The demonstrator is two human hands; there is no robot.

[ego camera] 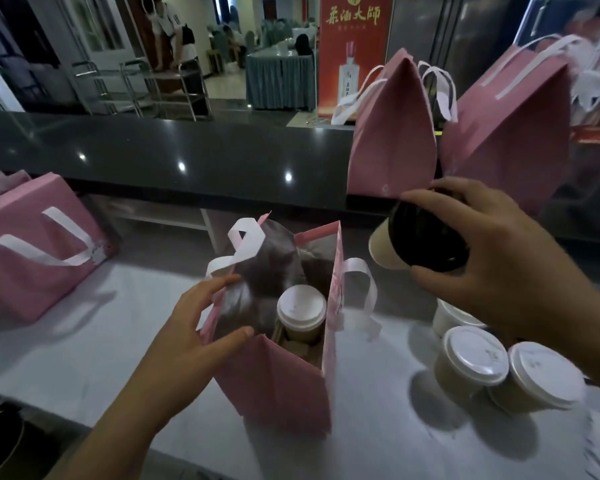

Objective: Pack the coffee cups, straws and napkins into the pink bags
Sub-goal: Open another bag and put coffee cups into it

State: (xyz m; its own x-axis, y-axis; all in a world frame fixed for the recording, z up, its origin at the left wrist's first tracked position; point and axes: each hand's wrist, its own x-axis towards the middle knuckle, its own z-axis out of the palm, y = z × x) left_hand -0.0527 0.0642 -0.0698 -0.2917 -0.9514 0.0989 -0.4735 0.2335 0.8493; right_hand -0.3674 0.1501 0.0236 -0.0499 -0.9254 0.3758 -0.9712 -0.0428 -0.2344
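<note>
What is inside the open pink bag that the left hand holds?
One white-lidded cup stands in a cardboard holder inside the open pink bag. The bag's bottom is hidden.

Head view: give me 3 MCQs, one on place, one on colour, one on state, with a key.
1. Where is the white-lidded cup nearest the left hand?
A. inside the open pink bag
B. on the dark counter
C. in the right hand

2. What colour is the lid of the cup in the right hand?
A. white
B. black
C. pink

3. What is the left hand doing?
A. hanging idle
B. holding the bag's mouth open
C. gripping a cup

Key: 1 A, it stands between the bag's walls; 2 B, the lid shows dark; 3 B, fingers and thumb sit on the bag's rim.
</note>
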